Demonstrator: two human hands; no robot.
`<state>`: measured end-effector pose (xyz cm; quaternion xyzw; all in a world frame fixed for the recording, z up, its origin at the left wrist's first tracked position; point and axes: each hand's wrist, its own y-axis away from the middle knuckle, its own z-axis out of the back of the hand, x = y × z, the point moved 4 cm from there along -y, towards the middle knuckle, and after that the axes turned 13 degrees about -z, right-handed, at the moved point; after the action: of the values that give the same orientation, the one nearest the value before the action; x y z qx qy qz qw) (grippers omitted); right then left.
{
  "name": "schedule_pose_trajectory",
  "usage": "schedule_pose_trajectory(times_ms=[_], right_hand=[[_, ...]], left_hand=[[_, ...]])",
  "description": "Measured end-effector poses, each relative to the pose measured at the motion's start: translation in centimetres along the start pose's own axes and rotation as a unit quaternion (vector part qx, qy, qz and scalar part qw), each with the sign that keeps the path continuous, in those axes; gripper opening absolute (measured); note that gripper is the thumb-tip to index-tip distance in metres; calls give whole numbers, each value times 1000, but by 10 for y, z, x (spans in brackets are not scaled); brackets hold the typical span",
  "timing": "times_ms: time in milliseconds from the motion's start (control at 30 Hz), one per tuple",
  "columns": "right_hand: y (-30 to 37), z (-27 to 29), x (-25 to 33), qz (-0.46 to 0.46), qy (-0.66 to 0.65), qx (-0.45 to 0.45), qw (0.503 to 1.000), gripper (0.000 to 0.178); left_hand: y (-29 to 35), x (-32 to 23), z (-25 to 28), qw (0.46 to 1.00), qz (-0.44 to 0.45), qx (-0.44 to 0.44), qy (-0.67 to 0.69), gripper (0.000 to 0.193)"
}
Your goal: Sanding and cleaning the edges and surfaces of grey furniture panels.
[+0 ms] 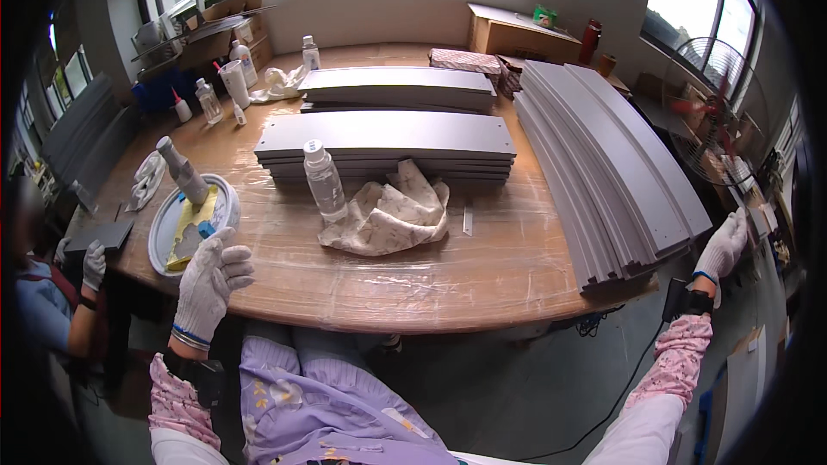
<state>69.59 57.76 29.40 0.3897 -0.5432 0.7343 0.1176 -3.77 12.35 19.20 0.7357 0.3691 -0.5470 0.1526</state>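
My left hand [214, 282], in a white knit glove, is raised at the table's front left edge. Its fingers are loosely bent and apart, with nothing seen in them. Just beyond its fingertips is a small blue piece [205, 229] on a round white lid [155, 237], which also carries yellow paper [183, 237] and a grey bottle-shaped thing [183, 170]. Far out to the right, my gloved right hand [722, 248] is held up past the near end of a stack of long grey panels [603, 164]. Its fingers point upward, and I see nothing held.
Shorter grey panels [388, 133] are stacked mid-table. Before them stand a clear bottle [323, 185] and a crumpled stained cloth [392, 215]. A co-worker's gloved hand [94, 265] is on a dark panel [108, 235] at left. A fan [713, 112] stands at right.
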Motion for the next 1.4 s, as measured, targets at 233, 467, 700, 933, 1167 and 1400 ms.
schedule_pose_trajectory(times_ms=[233,467,700,933,1167,1400], right_hand=[[189,-76,172,-123,-249,503,819,31],[303,-267,154,-141,-27,567,811,28],[328,-285,172,-82,278,492,821,49],[344,-264,240,76,181,519,832,36],[338,-287,168,-139,123,540,821,45],[353,-248,180,-551,-330,504,577,20]], left_hand=[[-84,15,15,994,-45,1,-97,44],[-195,43,32,996,-42,35,-68,41],[-276,69,45,881,15,16,-472,38],[-335,97,99,742,-227,175,-605,37],[-313,51,53,995,24,-52,-82,17],[-197,-87,-60,984,-164,69,20,28]])
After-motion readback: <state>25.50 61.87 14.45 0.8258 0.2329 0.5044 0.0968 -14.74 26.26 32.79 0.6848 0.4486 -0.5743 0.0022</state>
